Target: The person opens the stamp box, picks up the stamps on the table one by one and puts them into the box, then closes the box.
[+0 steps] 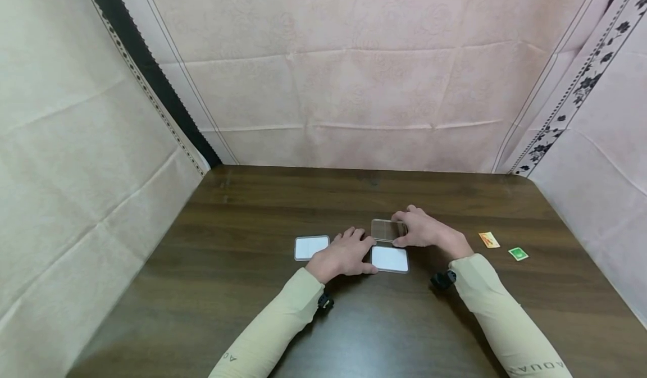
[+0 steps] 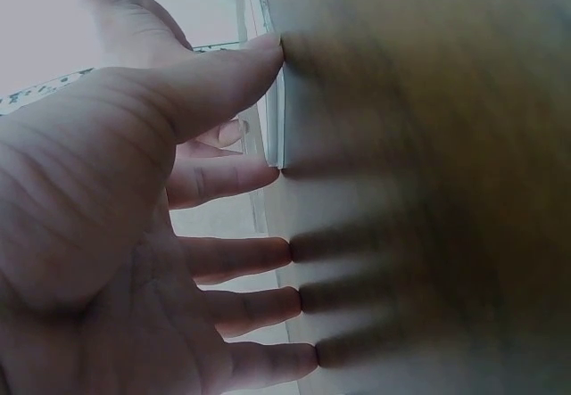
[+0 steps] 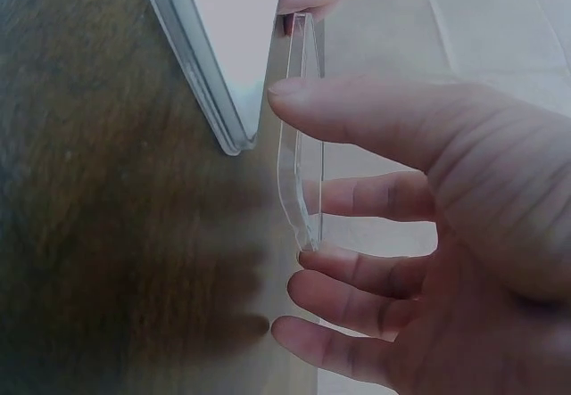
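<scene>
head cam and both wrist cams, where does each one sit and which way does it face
Head: worn on the head, facing forward and down at the table and hanging cloth; left hand, right hand and sleeves show.
Left wrist: on that wrist, facing along the palm towards the white box; left hand large, part of the right behind.
Right wrist: on that wrist, facing the clear lid; right hand large, part of the left at the top.
Shared: head and right wrist both show the clear lid.

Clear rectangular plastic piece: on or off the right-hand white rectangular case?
Off: the right grip holds the clear piece beyond the white case.
</scene>
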Motion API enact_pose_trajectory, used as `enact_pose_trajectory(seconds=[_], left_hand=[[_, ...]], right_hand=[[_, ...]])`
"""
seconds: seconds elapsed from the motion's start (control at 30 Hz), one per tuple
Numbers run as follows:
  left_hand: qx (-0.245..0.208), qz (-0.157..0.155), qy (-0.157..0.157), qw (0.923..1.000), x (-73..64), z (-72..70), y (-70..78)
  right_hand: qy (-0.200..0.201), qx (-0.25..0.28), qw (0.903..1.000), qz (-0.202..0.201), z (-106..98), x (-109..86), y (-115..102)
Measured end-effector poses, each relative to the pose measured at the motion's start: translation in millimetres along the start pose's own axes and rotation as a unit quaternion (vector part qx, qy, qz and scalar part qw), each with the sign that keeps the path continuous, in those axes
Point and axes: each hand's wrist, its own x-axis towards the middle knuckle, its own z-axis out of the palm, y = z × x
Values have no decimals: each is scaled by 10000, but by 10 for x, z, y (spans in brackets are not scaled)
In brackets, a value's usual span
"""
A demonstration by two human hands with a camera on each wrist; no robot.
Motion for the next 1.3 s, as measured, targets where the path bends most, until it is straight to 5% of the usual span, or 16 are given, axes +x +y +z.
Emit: enact_pose_trajectory(seconds=[1.3], left_hand=[[-94,-23,-69,9999,6,-4,-27]], right_hand=[[-113,160,9998,23,-17,-16,24]])
